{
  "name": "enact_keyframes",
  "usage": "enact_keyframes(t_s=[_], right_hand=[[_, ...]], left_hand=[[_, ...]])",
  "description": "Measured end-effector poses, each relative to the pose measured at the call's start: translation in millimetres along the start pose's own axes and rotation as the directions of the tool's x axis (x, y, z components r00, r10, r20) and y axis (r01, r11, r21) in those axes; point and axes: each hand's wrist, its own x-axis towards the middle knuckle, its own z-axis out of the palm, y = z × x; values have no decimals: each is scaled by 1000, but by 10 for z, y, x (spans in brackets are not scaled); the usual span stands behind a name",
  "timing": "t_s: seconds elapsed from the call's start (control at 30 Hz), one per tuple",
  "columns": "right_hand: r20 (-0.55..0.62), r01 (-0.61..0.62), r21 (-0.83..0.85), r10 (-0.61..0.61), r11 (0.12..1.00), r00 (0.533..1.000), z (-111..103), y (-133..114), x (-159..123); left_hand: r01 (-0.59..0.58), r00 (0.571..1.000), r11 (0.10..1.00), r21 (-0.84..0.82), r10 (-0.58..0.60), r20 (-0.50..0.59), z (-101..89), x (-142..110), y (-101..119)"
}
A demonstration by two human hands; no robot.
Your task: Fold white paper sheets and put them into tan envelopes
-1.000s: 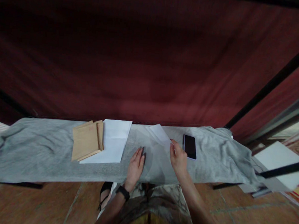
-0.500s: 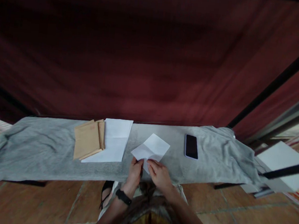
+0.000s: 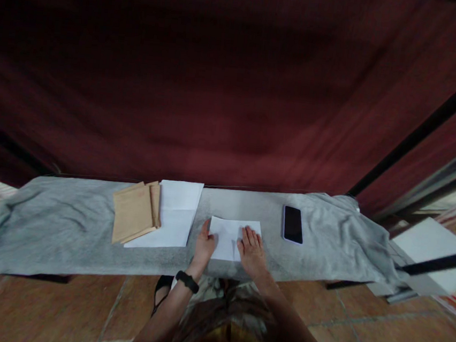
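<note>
A folded sheet of white paper lies on the grey cloth in front of me, its long side running left to right. My right hand rests flat on the paper's right part, fingers stretched out and pointing away from me. At the left edge of the paper is my left hand, turned on its side, with thumb and fingers apart. It touches or nearly touches that edge. A black band circles my left wrist.
Left of the folded paper are larger white sheets, partly under brown envelopes. A phone with a dark screen lies to the right. The grey cloth covers a narrow bench before a dark red curtain.
The paper was held tilted between both hands; now it lies flat as a rectangle. My right hand has spread onto it, and my left hand has moved to its left edge.
</note>
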Motion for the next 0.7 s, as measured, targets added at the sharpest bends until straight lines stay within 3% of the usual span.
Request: enact_keyframes(t_s=[0.13,0.27,0.37,0.53,0.6,0.7], right_hand=[[15,6,-31,-5,1000,1000,76,-89,51],[12,30,-15,-29,999,999,100,-121,88],[35,17,-26,-17,1000,999,96,-126,87],[101,63,-62,-56,996,993,49,-102,66],[109,92,-63,-85,994,990,32,-78,56],[93,73,-61,-67,995,993,16,-29,43]], left_hand=[[58,998,998,24,-58,26,42,-50,-26],[0,1000,981,195,4,-22,-21,-77,116],[-49,994,928,369,81,-72,33,-161,308],[-283,949,869,405,193,250,361,-424,530],[-322,927,846,425,191,324,429,-493,527],[-361,909,815,452,201,364,380,-517,446]])
